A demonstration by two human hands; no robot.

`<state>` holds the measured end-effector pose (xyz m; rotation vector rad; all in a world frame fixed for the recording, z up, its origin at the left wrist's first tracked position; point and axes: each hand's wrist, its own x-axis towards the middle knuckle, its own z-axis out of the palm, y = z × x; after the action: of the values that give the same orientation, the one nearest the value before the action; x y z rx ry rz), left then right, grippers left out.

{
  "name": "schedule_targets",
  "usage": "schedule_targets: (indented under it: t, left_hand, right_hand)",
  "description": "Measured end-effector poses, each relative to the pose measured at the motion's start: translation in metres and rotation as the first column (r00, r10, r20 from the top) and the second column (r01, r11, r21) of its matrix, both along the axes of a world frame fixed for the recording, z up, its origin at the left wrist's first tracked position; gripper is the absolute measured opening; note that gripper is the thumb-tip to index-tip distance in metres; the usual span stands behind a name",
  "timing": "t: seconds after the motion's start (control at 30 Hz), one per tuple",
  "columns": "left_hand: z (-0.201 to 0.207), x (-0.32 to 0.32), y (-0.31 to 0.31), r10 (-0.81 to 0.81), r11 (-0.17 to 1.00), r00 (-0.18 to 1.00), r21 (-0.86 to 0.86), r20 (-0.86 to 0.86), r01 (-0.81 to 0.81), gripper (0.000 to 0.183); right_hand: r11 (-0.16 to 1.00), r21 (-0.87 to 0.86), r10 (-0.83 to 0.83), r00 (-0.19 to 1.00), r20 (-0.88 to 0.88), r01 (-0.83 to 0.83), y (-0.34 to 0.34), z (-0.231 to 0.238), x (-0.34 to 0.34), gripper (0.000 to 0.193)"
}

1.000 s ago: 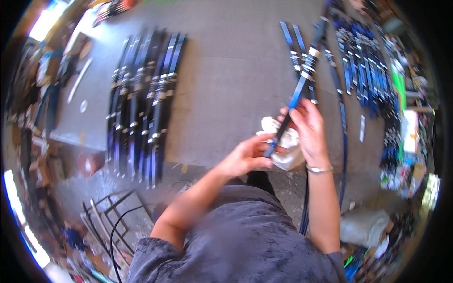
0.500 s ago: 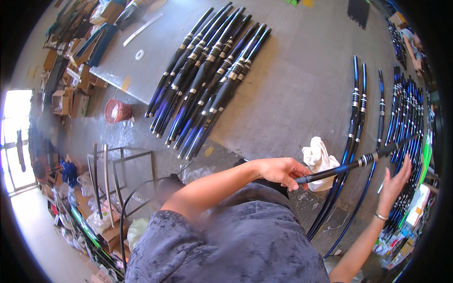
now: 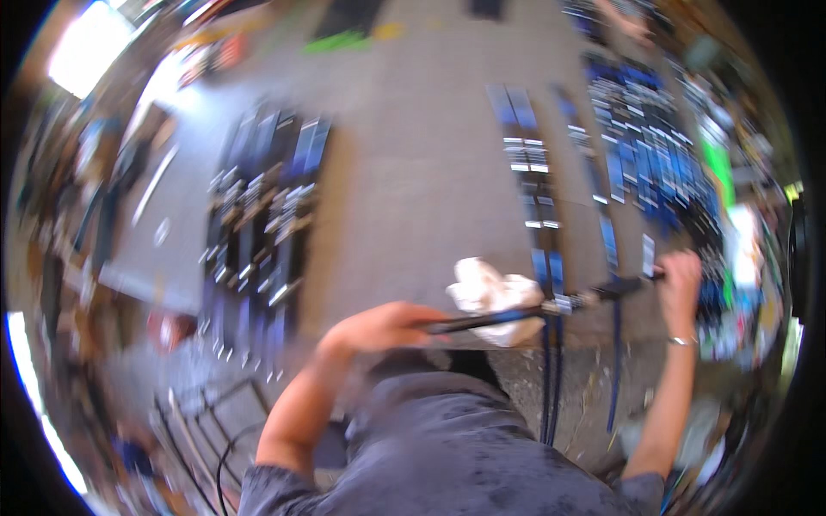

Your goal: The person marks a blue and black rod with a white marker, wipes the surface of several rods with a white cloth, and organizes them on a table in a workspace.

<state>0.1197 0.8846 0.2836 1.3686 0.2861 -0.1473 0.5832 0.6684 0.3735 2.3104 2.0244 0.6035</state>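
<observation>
View: head, sharp about the body, blurred over much of the floor.
Left hand [image 3: 387, 325]: fingers closed round one end of the rod.
Right hand [image 3: 681, 273]: fingers curled together on the rod's opposite end; exact finger placement blurred.
Dark rod [image 3: 503, 318]: between the two sets of fingers, in front of the body, its right end farther from the body than its left; metal-looking bands about midway.
Rod, handling: judged light, stiff along its length, slick on the glossy parts; coating probably easy to scratch, tips likely the weak points.
Rod, hold: best judged at the thicker black part just inside the right fingers, other hand steadying the thin end.
White cloth [image 3: 490, 288]: just right of the left fingertips, partly behind the rod; contact cannot be told.
Rod pair [image 3: 533, 202]: lying beyond the rod, between the hands.
Rod bundle [image 3: 258, 224]: beyond the left fingers, to their left.
Reddish container [image 3: 170, 331]: well left of the left fingers; contents too blurred to tell.
Pale plastic bag [image 3: 697, 426]: nearer the body than the right fingers, beside that forearm; contents not discernible.
</observation>
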Motion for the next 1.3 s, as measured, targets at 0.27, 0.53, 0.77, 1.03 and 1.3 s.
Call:
schedule_targets:
  t: [0.27,0.53,0.77,1.03,1.3]
  left_hand:
    - [-0.028,0.069,0.012,0.253,0.954,0.967,0.171,-0.016,-0.247,0.040]
    - [-0.084,0.175,0.033,0.618,0.579,0.761,0.539,0.200,-0.612,0.043]
    - [-0.103,0.199,0.008,0.571,0.174,0.768,0.871,0.291,-0.460,0.054]
    - [0.012,0.351,0.002,0.377,0.326,0.843,0.797,0.384,-0.509,0.051]
    - [0.062,0.500,0.003,-0.338,0.377,0.933,0.926,0.122,0.015,0.039]
  right_hand:
    - [0.960,-0.179,-0.257,0.927,-0.272,0.214,-0.101,-0.038,-0.019,0.027]
    - [0.751,-0.174,-0.600,0.550,-0.581,0.637,-0.211,-0.059,0.027,0.030]
    - [0.409,-0.090,-0.843,0.338,-0.419,0.908,-0.279,-0.042,0.113,0.027]
    - [0.584,-0.017,-0.750,0.531,-0.394,0.811,-0.267,-0.021,0.148,0.023]
    - [0.692,-0.151,-0.684,0.575,-0.448,0.706,-0.259,0.021,0.144,0.026]
